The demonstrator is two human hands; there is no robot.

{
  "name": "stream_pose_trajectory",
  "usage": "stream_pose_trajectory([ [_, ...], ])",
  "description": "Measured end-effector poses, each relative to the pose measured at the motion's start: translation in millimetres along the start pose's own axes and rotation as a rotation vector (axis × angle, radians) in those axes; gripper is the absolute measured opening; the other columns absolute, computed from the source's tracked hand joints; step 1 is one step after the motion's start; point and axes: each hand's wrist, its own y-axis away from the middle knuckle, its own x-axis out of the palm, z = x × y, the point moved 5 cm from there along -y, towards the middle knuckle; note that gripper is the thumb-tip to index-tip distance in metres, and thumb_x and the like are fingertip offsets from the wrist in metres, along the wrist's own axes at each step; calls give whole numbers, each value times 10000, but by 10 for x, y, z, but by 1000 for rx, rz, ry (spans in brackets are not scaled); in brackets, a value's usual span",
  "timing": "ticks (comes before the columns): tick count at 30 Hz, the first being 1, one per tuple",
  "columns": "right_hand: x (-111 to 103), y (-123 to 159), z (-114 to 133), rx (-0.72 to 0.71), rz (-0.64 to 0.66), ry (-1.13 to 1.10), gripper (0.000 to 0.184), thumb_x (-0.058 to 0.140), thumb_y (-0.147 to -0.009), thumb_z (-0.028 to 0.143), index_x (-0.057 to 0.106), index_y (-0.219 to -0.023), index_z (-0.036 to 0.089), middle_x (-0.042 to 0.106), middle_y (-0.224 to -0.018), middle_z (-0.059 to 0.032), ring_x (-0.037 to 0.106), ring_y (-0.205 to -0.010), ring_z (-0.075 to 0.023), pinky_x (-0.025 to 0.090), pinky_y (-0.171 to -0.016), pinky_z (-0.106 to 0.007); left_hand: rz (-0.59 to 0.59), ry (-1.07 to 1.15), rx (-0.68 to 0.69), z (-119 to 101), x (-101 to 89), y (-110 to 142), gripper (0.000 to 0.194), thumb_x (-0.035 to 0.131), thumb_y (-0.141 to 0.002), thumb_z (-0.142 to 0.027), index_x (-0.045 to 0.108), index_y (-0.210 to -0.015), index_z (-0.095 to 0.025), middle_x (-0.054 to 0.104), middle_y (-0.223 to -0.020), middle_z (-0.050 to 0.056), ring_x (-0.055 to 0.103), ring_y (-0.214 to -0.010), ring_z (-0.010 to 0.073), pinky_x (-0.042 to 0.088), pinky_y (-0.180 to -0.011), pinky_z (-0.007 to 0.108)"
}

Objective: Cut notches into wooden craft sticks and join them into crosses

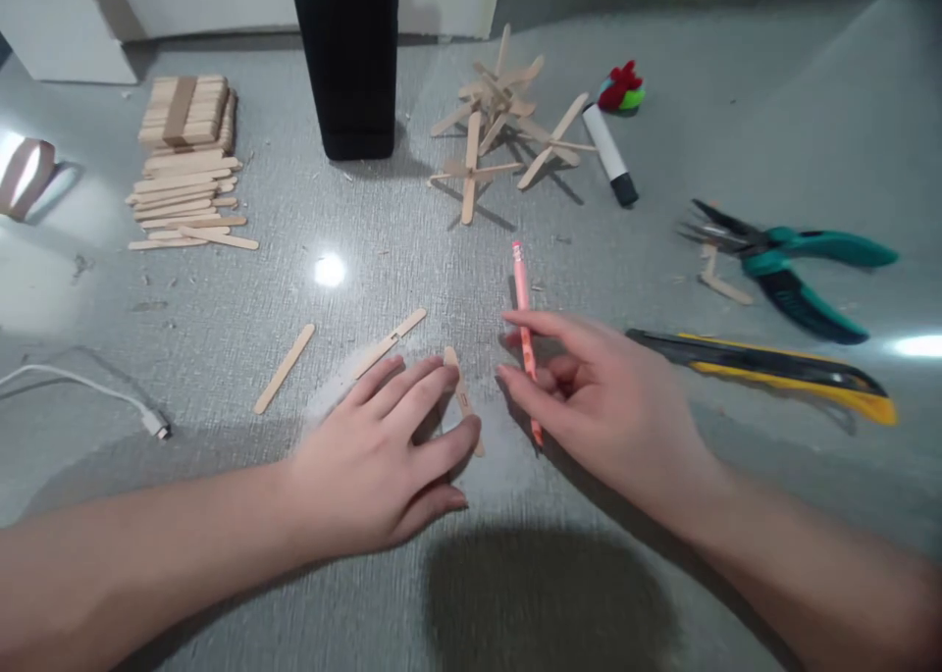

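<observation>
My left hand (383, 446) lies palm down on the table, fingers spread, covering the lower end of one notched wooden craft stick (393, 339). Its fingertips touch or lie just beside a second craft stick (462, 392), which bears a small marked or cut rectangle near its middle. A third, plain craft stick (285, 368) rests to the left of that hand. Over a pink pencil (522, 280) hovers my right hand (581, 387), thumb and index finger apart and crossing in front of the shaft. The pencil's eraser end points away from me.
At the back left sit bundled craft sticks (183, 113) and loose sticks (183, 196). Star-shaped stick assemblies (471, 167) stand behind the pencil, near a white marker (609, 152). Pliers (780, 250) and a yellow-black utility knife (772, 363) lie right. A black upright object (353, 64) stands behind.
</observation>
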Motion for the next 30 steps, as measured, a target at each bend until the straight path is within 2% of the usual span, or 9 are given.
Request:
stream_pose_trajectory([
  [2, -15, -8, 43, -75, -4, 92, 283, 637, -928, 276, 684, -1198, 209, 715, -1049, -61, 631, -554, -107, 562, -572, -296, 9, 7, 1, -1, -2, 7, 498, 514, -1019, -520, 583, -1354, -157, 492, -1489, 271, 494, -1410, 434, 421, -1133, 657],
  [7, -25, -25, 91, -218, -39, 277, 308, 594, -941, 227, 678, -1234, 176, 695, -1196, -125, 644, -605, -123, 607, -675, -350, 15, -12, 2, -7, -14, 11, 462, 508, -1032, -485, 578, -1354, -160, 476, -1503, 273, 471, -1430, 421, 404, -1144, 652],
  [10, 33, -14, 154, -288, -17, 360, 305, 527, -967, 188, 667, -1238, 176, 664, -1272, -157, 730, -874, -212, 620, -815, -405, 9, -19, 3, -6, -9, 11, 453, 502, -1035, -486, 583, -1347, -168, 472, -1506, 271, 466, -1434, 413, 394, -1149, 647],
  [13, 25, 15, 241, -344, -16, 429, 309, 483, -983, 177, 655, -1240, 180, 649, -1294, -171, 708, -1104, -282, 603, -920, -458, 13, -31, 7, -3, 17, 21, 465, 505, -1033, -495, 582, -1356, -170, 456, -1518, 271, 446, -1453, 409, 380, -1166, 633],
  [16, -196, 37, 161, -331, -46, 535, 344, 460, -973, 169, 665, -1249, 199, 678, -1239, -148, 720, -1051, -290, 601, -868, -453, 23, -42, -3, 10, 49, 34, 491, 519, -1026, -520, 580, -1375, -181, 447, -1530, 253, 427, -1471, 394, 358, -1190, 617],
  [19, -628, 77, -162, -274, -150, 719, 337, 461, -956, 232, 713, -1179, 208, 719, -1077, -132, 726, -953, -305, 568, -782, -449, 16, -41, 0, 17, 63, 42, 499, 530, -1021, -522, 585, -1381, -179, 468, -1516, 240, 427, -1471, 387, 344, -1197, 620],
  [22, -951, 155, -548, -243, -137, 740, 240, 598, -904, 344, 755, -1039, 222, 738, -967, -139, 705, -786, -286, 544, -670, -433, 1, -40, 12, 28, 60, 41, 525, 539, -1013, -534, 584, -1396, -177, 480, -1501, 249, 445, -1453, 405, 344, -1182, 643],
  [26, -1075, 266, -765, -219, -191, 704, 226, 567, -910, 401, 722, -886, 239, 709, -826, -121, 665, -722, -300, 537, -674, -489, 0, -57, 47, 53, 45, 36, 573, 539, -997, -588, 587, -1405, -189, 496, -1476, 245, 447, -1446, 413, 341, -1177, 648],
  [30, -1114, 366, -648, -167, -283, 608, 150, 623, -912, 397, 652, -875, 255, 667, -773, -73, 662, -706, -270, 489, -610, -396, 23, -79, 93, 85, 27, 30, 619, 521, -993, -621, 573, -1432, -188, 509, -1445, 239, 448, -1441, 414, 333, -1188, 620],
])
